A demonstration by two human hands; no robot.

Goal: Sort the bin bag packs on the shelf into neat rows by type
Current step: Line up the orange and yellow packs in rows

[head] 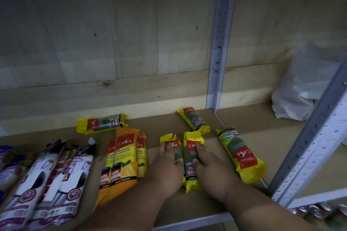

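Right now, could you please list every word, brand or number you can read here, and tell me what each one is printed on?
"CASA", "DEGRADABLE GARBAGE BAG", "60L", "Lemon Scented": front orange pack.
"CASA", "25L": yellow pack at the back left.
"CASA", "25L": yellow pack at the back right.
"CASA", upside down: yellow pack on the right.
"CASA": yellow pack under the left hand.
"25": yellow pack under the right hand.
"RAW", "RING", cut off: white packs.
Smaller print: too blurred.

Bare forearms, no sleeves, two hands

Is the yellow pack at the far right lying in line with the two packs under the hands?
No. The right yellow pack lies slanted, logo upside down; the two held packs point straight back.
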